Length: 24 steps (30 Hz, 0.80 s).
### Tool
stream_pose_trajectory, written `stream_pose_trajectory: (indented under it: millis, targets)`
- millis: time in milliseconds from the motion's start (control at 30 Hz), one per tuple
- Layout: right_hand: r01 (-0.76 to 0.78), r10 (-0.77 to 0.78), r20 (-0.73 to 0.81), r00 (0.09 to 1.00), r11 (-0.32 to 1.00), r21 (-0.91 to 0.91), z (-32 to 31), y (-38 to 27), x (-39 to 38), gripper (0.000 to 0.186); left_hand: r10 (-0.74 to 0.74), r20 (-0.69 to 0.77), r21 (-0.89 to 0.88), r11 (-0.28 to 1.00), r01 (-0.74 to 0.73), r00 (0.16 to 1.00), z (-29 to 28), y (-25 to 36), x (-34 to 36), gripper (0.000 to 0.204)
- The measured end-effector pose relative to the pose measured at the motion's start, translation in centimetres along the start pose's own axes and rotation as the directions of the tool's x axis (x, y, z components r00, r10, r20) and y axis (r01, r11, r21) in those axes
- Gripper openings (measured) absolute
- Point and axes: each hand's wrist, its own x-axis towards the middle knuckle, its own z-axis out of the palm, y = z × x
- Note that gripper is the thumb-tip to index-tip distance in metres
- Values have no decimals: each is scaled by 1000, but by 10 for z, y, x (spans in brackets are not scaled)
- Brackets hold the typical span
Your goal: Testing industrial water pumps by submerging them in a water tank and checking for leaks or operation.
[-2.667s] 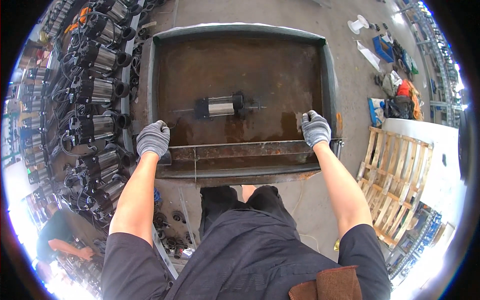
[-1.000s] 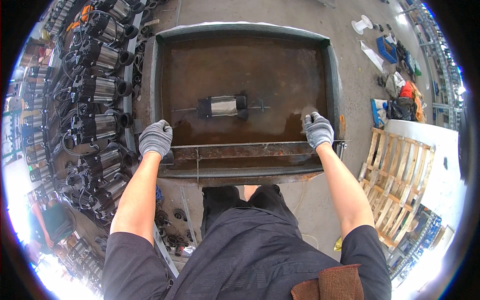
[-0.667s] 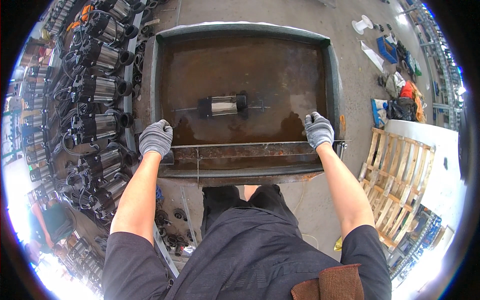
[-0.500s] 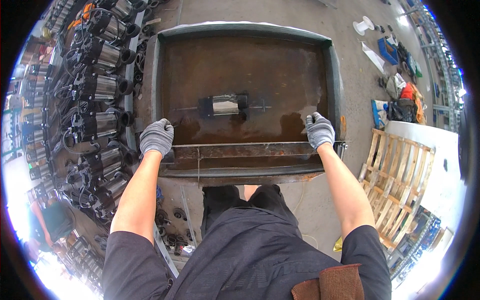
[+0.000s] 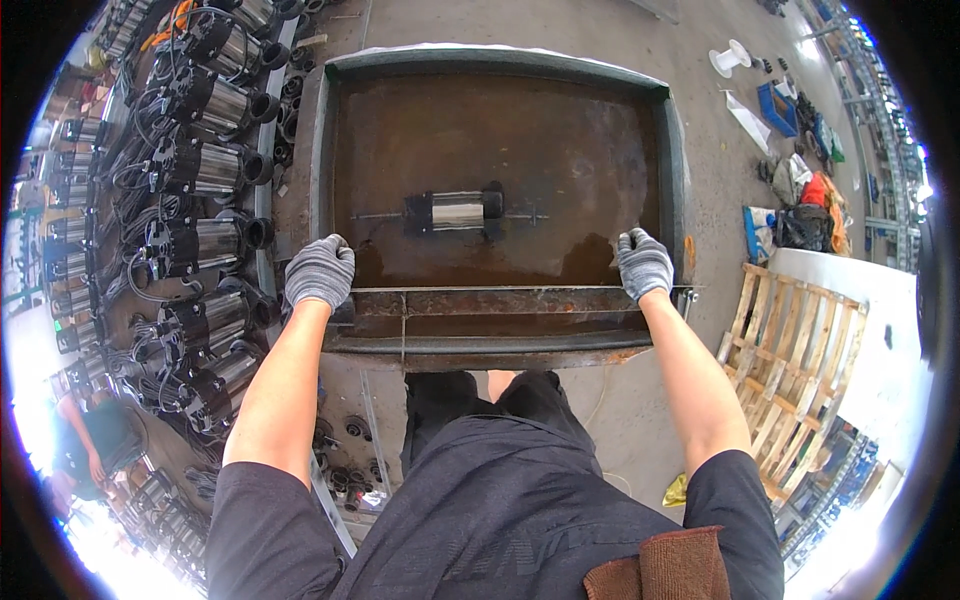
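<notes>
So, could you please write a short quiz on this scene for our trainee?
1. Where is the silver-and-black cylindrical unit?
a) in the blue crate
b) in the metal tank
c) on the floor
2. True or false: the left hand and the right hand are both bare.
3. Fill in: to the person's right of the metal tank is a slatted wooden ____.

Key:
1. b
2. False; both are gloved.
3. pallet
</notes>
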Motion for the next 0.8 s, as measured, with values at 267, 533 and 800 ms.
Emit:
stream_pose_trajectory:
  millis: [267,533,800]
  targets:
    - [28,-25,-70,997,998,52,6,4,0,36,18,-24,-36,999,-19,1000,1,-3,1,32]
    - [85,-84,-69,994,996,14,6,0,0,35,32,-11,-60,998,-33,999,-3,-7,0,31]
    - [399,-399,129,908,917,24,11,-122,1,34,53,41,-90,995,-49,998,-4,-12,0,31]
